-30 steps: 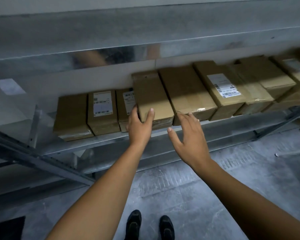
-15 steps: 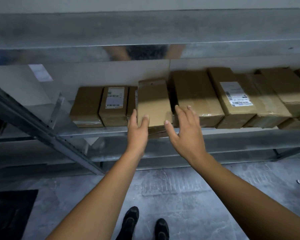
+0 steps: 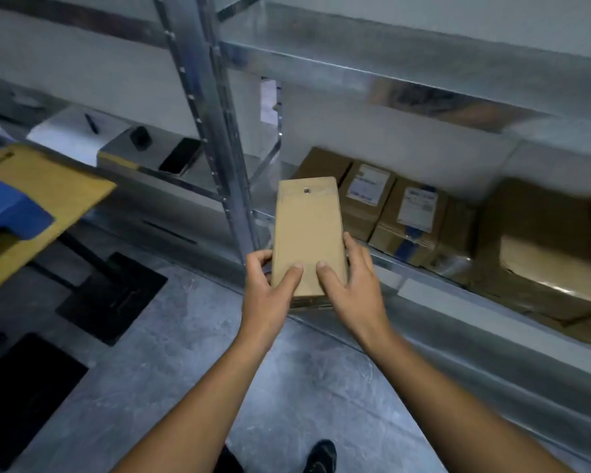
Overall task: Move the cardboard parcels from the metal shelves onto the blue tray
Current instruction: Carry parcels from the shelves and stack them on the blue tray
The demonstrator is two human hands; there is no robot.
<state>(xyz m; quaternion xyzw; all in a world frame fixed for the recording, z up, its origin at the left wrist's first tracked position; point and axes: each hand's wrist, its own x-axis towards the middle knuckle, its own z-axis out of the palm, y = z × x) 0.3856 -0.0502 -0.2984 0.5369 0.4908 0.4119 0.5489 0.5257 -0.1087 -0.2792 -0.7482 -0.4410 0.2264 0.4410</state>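
Note:
A long plain cardboard parcel (image 3: 307,230) is off the shelf, held in front of me above the floor. My left hand (image 3: 270,291) grips its near left corner, thumb on top. My right hand (image 3: 352,285) grips the near right corner the same way. Several more cardboard parcels (image 3: 420,220) lie in a row on the low metal shelf (image 3: 423,291) to the right, two with white labels. The blue tray (image 3: 4,206) shows at the far left edge, on a yellow-brown board.
A metal shelf upright (image 3: 215,124) stands just left of the held parcel. Behind it a low shelf carries a phone (image 3: 181,156), a small black object and white paper with a pen. Black mats (image 3: 113,295) lie on the grey floor; my shoes (image 3: 321,455) show below.
Both hands closed on the long parcel and pulled it off the shelf. My view has swung left, bringing the upright and the blue tray into sight.

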